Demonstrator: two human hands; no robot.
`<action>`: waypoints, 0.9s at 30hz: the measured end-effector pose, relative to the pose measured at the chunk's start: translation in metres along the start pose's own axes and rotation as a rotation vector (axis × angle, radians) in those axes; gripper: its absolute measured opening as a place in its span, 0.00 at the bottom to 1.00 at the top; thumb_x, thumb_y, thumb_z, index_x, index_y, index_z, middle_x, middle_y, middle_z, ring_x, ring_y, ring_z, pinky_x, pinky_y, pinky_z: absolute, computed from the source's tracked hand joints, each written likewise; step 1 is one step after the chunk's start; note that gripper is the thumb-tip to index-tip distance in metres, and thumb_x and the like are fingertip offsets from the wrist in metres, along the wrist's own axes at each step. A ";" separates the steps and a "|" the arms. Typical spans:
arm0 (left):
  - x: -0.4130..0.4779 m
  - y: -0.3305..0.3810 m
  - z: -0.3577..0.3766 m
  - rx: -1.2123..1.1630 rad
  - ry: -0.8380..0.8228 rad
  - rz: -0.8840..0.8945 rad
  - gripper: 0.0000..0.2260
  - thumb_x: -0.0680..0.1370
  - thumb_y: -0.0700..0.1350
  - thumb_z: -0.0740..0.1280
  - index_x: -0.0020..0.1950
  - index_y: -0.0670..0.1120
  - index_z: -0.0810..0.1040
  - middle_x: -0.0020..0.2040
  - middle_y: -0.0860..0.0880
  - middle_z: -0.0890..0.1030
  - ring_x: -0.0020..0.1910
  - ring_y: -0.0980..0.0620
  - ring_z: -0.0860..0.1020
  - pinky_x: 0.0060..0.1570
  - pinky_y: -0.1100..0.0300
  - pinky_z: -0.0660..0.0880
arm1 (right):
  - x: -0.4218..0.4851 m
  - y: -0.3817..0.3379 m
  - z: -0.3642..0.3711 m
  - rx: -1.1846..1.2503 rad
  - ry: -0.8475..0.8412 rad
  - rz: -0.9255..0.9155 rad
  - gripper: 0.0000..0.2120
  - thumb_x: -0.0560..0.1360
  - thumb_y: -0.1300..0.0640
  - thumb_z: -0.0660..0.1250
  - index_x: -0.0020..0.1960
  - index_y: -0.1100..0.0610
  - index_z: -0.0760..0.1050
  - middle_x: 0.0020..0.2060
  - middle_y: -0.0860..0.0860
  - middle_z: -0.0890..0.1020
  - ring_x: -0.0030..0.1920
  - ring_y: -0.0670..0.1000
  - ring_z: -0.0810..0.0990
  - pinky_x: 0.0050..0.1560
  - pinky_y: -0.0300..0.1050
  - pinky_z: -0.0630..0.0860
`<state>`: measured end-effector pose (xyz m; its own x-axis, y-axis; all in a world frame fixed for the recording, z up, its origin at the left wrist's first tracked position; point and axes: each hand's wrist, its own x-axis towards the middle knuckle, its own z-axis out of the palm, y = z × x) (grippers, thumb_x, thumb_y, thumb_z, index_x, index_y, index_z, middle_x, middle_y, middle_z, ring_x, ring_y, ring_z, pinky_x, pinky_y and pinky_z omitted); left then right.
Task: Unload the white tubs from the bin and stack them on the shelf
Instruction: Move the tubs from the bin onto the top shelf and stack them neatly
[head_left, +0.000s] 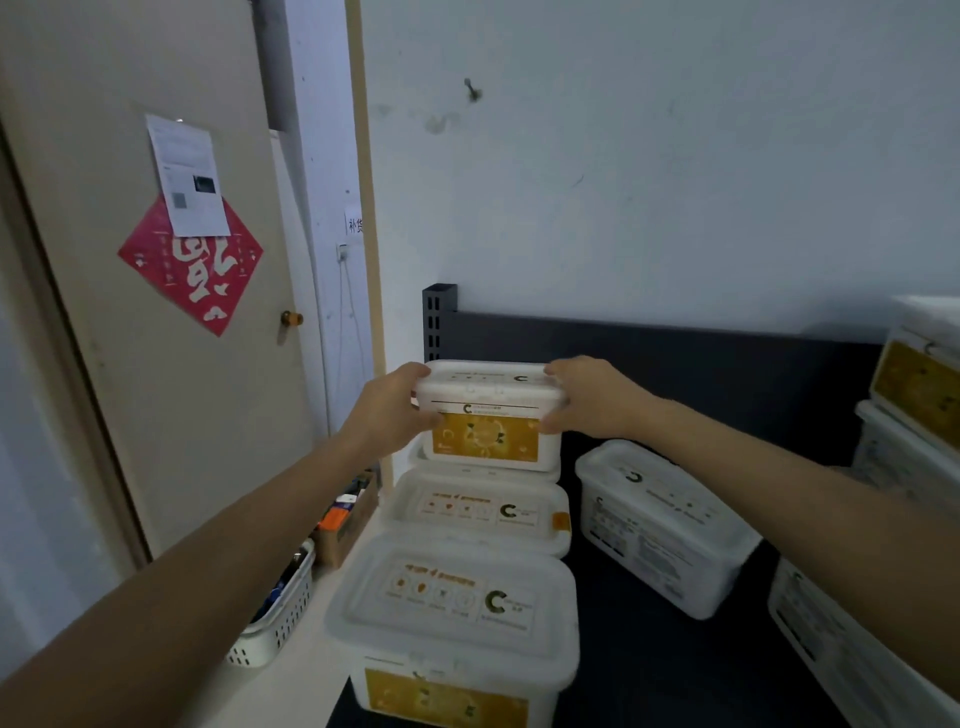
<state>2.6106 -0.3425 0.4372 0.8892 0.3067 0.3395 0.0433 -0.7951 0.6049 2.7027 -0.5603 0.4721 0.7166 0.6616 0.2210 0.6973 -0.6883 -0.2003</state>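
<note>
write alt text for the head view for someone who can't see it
The left hand and right hand grip a yellow-labelled white tub by its ends above a row of similar tubs on a dark shelf. More tubs stand to the right.

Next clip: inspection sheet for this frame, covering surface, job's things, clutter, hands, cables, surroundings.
Surface: dark shelf with black slotted upright at back left.
Job's things: held tub at the rear of the left row, behind middle tub and front tub; angled tub right of them; stacked tubs at right edge; bin not seen.
Clutter: white perforated basket and cardboard box, holding small items, left of shelf.
Grippers: left hand and right hand grip the held tub's ends.
Cables: thin cable hanging by the door frame.
Surroundings: door with red diamond decoration and paper sheet.
</note>
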 end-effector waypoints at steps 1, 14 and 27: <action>-0.001 0.001 0.001 0.003 0.016 0.001 0.24 0.74 0.41 0.72 0.69 0.46 0.69 0.61 0.45 0.79 0.54 0.48 0.80 0.54 0.56 0.75 | -0.005 0.002 0.003 0.051 0.031 0.042 0.24 0.70 0.54 0.74 0.62 0.59 0.72 0.55 0.53 0.75 0.56 0.54 0.76 0.55 0.46 0.76; -0.022 0.016 0.012 0.320 0.196 0.086 0.26 0.76 0.44 0.68 0.73 0.44 0.65 0.72 0.39 0.65 0.71 0.40 0.64 0.68 0.46 0.65 | -0.047 0.043 0.000 0.071 -0.046 0.206 0.30 0.72 0.52 0.71 0.71 0.59 0.67 0.66 0.55 0.73 0.64 0.55 0.73 0.59 0.43 0.70; -0.067 0.095 0.070 0.375 0.025 0.500 0.12 0.77 0.46 0.65 0.56 0.43 0.81 0.61 0.44 0.75 0.59 0.45 0.73 0.56 0.53 0.74 | -0.123 0.068 0.015 -0.338 -0.339 0.357 0.12 0.76 0.56 0.65 0.34 0.56 0.71 0.31 0.50 0.76 0.30 0.48 0.75 0.30 0.38 0.72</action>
<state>2.5870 -0.4747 0.4216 0.8323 -0.1416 0.5360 -0.2145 -0.9738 0.0758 2.6624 -0.6839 0.4167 0.9107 0.3913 -0.1323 0.4067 -0.9054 0.1215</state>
